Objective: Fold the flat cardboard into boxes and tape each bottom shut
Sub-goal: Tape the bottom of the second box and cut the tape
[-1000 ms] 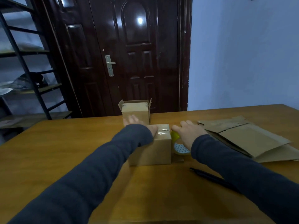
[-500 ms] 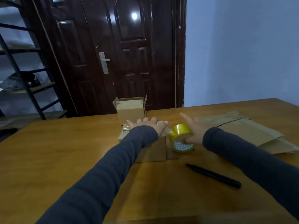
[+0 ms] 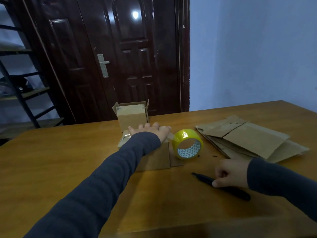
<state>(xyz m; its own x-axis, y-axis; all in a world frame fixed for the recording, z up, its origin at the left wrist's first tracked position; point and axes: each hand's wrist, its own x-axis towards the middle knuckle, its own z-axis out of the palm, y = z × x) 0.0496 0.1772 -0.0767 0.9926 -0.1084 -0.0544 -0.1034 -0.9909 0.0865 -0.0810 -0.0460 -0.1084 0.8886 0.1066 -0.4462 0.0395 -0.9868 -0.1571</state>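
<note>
the box (image 3: 157, 158), plain brown corrugated card with its glossy taped bottom turned up, is held down mid-table (image 3: 68, 160) by the left hand (image 3: 152, 132), laid flat with fingers spread. the slim black cutter (image 3: 204, 178) is grasped by the curled right hand (image 3: 230, 172). the clear strip that appears to run to the yellow roll (image 3: 184, 137) is best severed close to the box edge under steady pressure, and the tail smoothed down.
</note>
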